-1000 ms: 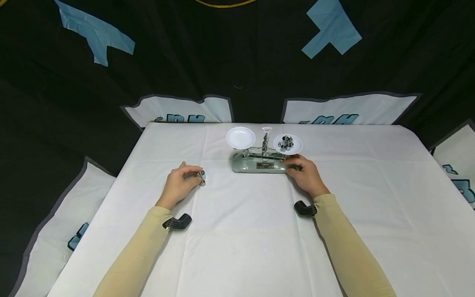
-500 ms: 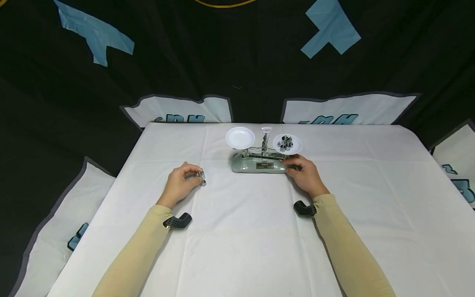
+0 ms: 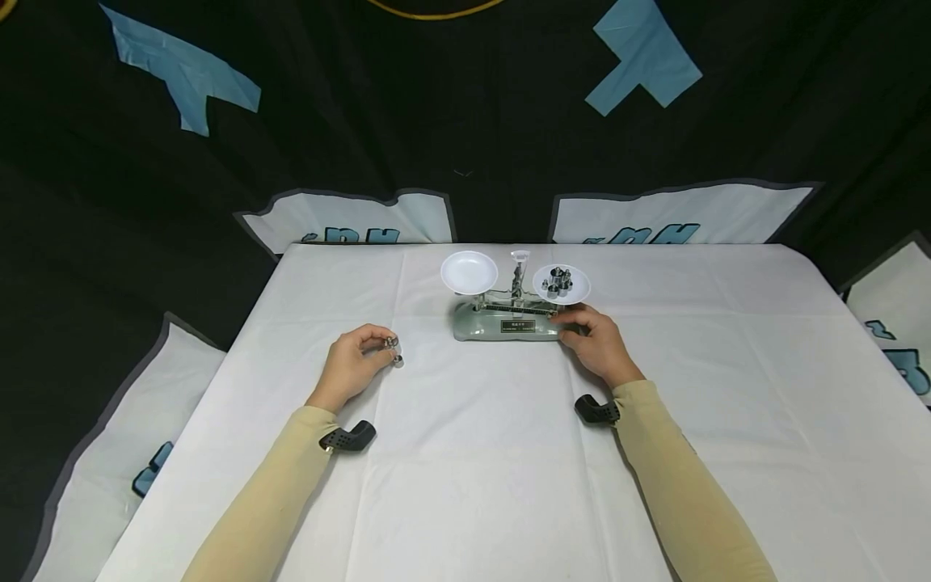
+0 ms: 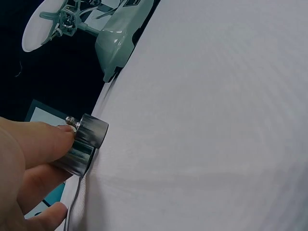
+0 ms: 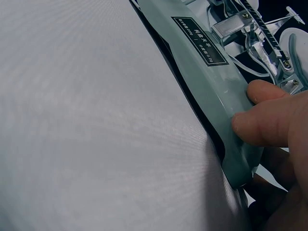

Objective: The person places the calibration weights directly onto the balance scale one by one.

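Note:
My left hand (image 3: pixel 352 365) pinches two small shiny metal weights (image 4: pixel 93 131) left of the balance scale. In the left wrist view the thumb presses on the knobbed end of one weight; the second lies against it, partly behind the thumb. The scale's green base (image 3: pixel 476 325) sits at the far middle of the table. My right hand (image 3: pixel 600 349) grips the base's right end, thumb (image 5: pixel 257 126) on the front face and other fingers behind, partly hidden. Several metal weights (image 3: pixel 558 280) stand on the right pan (image 3: pixel 583 288). The white left pan (image 3: pixel 469 272) holds nothing.
A white cloth (image 3: pixel 473 461) covers the table, with its far edge just behind the scale. Dark curtains (image 3: pixel 494 121) with blue and white patches hang beyond it. The scale's graduated beam (image 5: pixel 262 24) and metal linkage are close to the right fingers.

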### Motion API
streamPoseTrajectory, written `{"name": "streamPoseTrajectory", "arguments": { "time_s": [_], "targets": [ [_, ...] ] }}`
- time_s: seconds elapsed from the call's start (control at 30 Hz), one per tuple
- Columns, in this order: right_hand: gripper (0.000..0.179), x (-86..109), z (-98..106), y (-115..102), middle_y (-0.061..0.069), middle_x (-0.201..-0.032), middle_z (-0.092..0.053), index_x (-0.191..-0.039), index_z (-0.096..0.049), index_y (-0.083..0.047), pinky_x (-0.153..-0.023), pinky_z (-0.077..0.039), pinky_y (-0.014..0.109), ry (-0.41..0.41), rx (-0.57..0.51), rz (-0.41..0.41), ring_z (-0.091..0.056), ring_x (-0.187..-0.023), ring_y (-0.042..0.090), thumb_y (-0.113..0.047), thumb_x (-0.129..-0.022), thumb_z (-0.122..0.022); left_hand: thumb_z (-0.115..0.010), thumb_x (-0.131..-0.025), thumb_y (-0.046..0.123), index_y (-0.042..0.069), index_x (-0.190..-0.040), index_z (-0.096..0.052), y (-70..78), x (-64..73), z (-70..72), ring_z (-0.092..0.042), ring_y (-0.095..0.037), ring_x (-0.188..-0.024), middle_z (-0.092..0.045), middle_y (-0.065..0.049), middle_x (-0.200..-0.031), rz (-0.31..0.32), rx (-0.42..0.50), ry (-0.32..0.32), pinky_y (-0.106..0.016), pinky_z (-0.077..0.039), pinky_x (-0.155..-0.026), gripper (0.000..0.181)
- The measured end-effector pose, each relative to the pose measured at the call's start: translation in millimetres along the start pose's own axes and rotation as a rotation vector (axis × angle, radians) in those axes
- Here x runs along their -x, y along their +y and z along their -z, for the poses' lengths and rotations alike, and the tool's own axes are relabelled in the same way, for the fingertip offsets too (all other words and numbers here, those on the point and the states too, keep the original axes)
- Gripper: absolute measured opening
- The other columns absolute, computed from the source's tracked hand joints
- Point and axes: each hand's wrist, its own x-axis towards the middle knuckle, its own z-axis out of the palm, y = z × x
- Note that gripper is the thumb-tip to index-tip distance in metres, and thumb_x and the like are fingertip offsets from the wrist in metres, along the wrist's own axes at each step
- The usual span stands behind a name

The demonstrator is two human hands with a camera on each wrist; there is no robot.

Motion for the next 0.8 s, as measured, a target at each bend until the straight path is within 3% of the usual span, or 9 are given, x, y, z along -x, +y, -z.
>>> {"name": "streamPoseTrajectory", "arguments": {
  "time_s": [0.33,0.8],
  "targets": [
    [0.026,1.0,0.3,-1.8,0.019,-0.145,-0.058,-0.115,-0.074,0.000,-0.122,-0.036,0.052,-0.004,0.014,-0.008,-0.048,-0.143,0.039,0.001,-0.091,-0.063,-0.068,-0.094,0.007,0.002,-0.117,-0.067,6.8,-3.1,16.4,-0.061,-0.038,-0.129,-0.072,-0.022,-0.122,-0.018,0.002,0.055,-0.058,-0.036,-0.120,0.023],
    [0.023,1.3,-0.6,-3.5,0.020,-0.142,-0.060,-0.113,-0.073,0.001,-0.123,-0.035,0.052,-0.006,0.010,-0.010,-0.048,-0.143,0.039,0.002,-0.092,-0.063,-0.068,-0.094,0.010,0.003,-0.116,-0.068,53.9,-21.0,52.2,-0.056,-0.036,-0.133,-0.071,-0.020,-0.124,-0.045,-0.017,0.123,-0.061,-0.037,-0.115,0.023]
  ]
}}
